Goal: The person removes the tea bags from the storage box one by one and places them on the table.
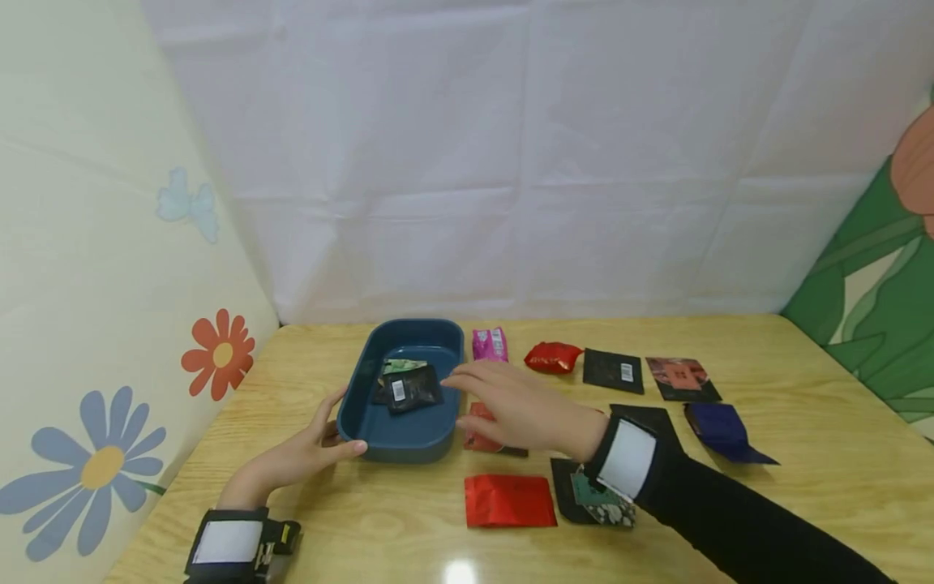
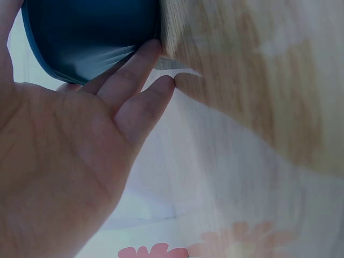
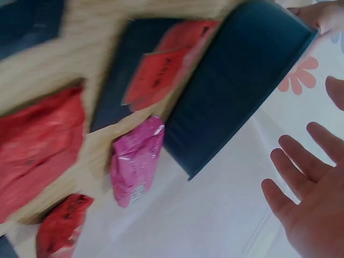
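Note:
A dark blue plastic bin (image 1: pixel 397 434) stands on the left of the table. Several small sachets lie inside it, a black sachet (image 1: pixel 414 389) on top and a green-printed one (image 1: pixel 404 366) behind. My left hand (image 1: pixel 302 454) holds the bin's near left corner, thumb on the front wall and fingers along the side; the left wrist view shows these fingers (image 2: pixel 129 80) against its outer wall. At the right rim hovers my right hand (image 1: pixel 521 410), its fingers spread apart and nothing held. Under that hand, a red-and-black packet (image 1: pixel 481 434) is partly hidden.
Right of the bin lie a pink packet (image 1: pixel 490 345), a shiny red packet (image 1: pixel 552 358), a black sachet (image 1: pixel 613 371), a patterned card-like packet (image 1: pixel 683 379) and a dark purple pouch (image 1: pixel 722 430). Nearer are a flat red pouch (image 1: pixel 509 500) and a green-and-black sachet (image 1: pixel 601 499).

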### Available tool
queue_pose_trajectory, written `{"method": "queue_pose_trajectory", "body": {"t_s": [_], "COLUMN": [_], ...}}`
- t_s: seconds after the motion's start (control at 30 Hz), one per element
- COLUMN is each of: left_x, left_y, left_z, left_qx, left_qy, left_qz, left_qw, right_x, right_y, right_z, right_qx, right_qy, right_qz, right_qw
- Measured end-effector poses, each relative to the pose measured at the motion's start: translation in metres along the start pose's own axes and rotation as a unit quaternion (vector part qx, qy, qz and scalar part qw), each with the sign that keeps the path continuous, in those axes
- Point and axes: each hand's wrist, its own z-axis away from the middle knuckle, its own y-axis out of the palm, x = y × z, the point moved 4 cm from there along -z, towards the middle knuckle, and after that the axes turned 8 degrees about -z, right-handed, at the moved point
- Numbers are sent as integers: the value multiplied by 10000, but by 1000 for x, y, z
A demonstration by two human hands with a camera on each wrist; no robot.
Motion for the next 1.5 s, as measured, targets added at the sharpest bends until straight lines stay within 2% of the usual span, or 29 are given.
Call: {"method": "queue_pose_trajectory", "body": {"t_s": [0.43,0.63,0.87,1.03,1.3,1.5], "left_x": [0,0,-2,-2,-2,-2], "left_y": [0,1,2,1,0,0], "left_z": [-1,1,1,1,2,1], "left_qx": [11,61,146,161,174,102], "left_qy": [-86,-32,31,77,66,55], "left_qz": [-38,24,88,67,155,-82], "left_qw": [10000,10000,9998,9998,9997,9999], "right_x": [6,10,7,6,2,-5], "right_y": [9,24,37,39,52,55], "right_z": [-66,-89,-109,-124,-144,-152], "right_qx": [811,1026,1191,1354,1811,1817], "right_qy": [505,604,855,978,1693,2012], "right_qz": [-11,-69,96,327,208,251], "right_qw": [9954,9929,9891,9854,9685,9622]}}
